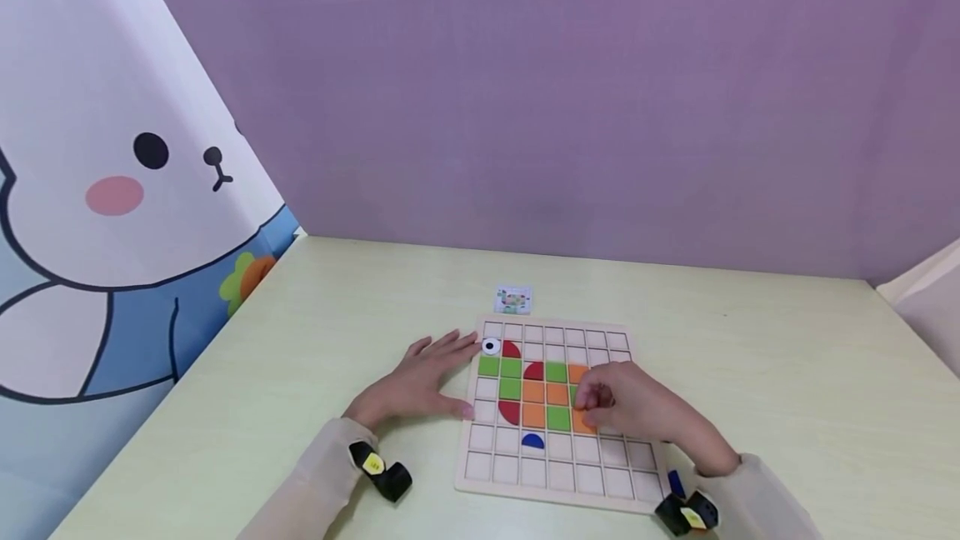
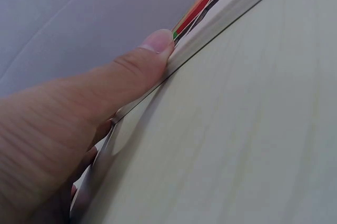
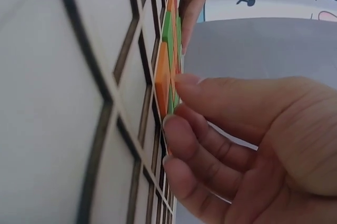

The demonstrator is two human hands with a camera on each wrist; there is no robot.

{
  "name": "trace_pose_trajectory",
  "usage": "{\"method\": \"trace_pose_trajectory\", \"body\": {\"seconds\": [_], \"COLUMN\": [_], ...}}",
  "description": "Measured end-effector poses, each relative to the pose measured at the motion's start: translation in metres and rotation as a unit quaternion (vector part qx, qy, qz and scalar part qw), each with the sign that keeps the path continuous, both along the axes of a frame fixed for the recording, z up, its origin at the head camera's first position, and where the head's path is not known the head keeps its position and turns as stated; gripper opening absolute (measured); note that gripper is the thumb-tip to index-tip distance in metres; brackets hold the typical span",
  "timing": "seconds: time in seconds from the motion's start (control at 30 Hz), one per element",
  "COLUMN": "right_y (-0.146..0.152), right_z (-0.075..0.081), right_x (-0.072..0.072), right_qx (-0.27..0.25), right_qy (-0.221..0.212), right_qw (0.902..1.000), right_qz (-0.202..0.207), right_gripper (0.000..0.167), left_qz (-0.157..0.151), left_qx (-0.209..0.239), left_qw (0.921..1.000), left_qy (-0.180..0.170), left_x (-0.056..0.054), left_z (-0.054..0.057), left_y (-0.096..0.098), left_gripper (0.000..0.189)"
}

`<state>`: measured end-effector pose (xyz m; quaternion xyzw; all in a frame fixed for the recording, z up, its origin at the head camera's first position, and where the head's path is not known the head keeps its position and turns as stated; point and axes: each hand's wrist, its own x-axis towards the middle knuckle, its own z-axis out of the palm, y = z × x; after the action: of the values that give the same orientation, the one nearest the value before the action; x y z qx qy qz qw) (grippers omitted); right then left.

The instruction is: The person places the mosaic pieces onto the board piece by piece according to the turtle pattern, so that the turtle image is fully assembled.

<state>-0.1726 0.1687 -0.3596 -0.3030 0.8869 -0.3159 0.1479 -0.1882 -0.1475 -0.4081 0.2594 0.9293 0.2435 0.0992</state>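
Observation:
A pale wooden grid board (image 1: 480, 473) lies on the table. Green square tiles (image 1: 558, 417), orange square tiles (image 1: 533, 416), red curved tiles (image 1: 508, 412) and a blue half-round tile (image 1: 532, 441) sit in its cells, with an eye-like disc (image 1: 491, 346) at the upper left. My left hand (image 1: 420, 386) is spread along the board's left edge; its thumb (image 2: 158, 45) rests on the rim. Over the board, my right hand (image 1: 626, 397) has bent fingers, with thumb and fingertips at an orange square tile (image 3: 162, 79). Whether they pinch it is hidden.
A small printed card (image 1: 513, 300) lies behind the board. Near the board's lower right corner is a dark blue piece (image 1: 676, 483), partly hidden by the right wrist camera (image 1: 686, 513). A purple cloth (image 1: 562, 107) hangs behind the table (image 1: 360, 298).

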Motion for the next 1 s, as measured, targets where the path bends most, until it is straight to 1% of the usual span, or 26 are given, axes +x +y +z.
{"method": "trace_pose_trajectory", "body": {"seconds": [0.13, 0.23, 0.4, 0.5, 0.63, 0.73, 1.0], "right_y": [0.002, 0.006, 0.019, 0.027, 0.038, 0.047, 0.07], "right_z": [0.004, 0.007, 0.012, 0.015, 0.017, 0.018, 0.015], "right_x": [0.0, -0.001, -0.003, -0.004, -0.004, -0.003, 0.006], "right_qx": [0.005, 0.012, 0.016, 0.016, 0.013, 0.011, 0.027], "right_qy": [0.0, 0.012, 0.036, 0.039, 0.046, 0.05, 0.053], "right_qw": [0.9999, 0.9995, 0.9986, 0.998, 0.9977, 0.9979, 0.997], "right_qz": [-0.016, -0.027, -0.037, -0.047, -0.047, -0.041, -0.05], "right_gripper": [0.01, 0.008, 0.005, 0.005, 0.003, 0.003, 0.007], "left_qz": [-0.001, -0.002, -0.008, -0.008, -0.004, -0.003, -0.004], "left_qx": [-0.004, -0.005, -0.003, -0.004, -0.006, -0.005, -0.001], "left_qw": [1.0, 1.0, 0.9999, 0.9999, 0.9999, 1.0, 1.0], "left_qy": [0.001, 0.006, 0.009, 0.009, 0.009, 0.008, 0.005], "left_x": [-0.001, -0.002, -0.003, -0.003, -0.003, -0.003, -0.002], "left_z": [0.0, 0.0, -0.001, -0.001, -0.001, -0.001, -0.002], "left_y": [0.0, 0.001, 0.002, 0.002, 0.001, 0.001, 0.0], "left_gripper": [0.095, 0.095, 0.095, 0.095, 0.096, 0.096, 0.095]}}
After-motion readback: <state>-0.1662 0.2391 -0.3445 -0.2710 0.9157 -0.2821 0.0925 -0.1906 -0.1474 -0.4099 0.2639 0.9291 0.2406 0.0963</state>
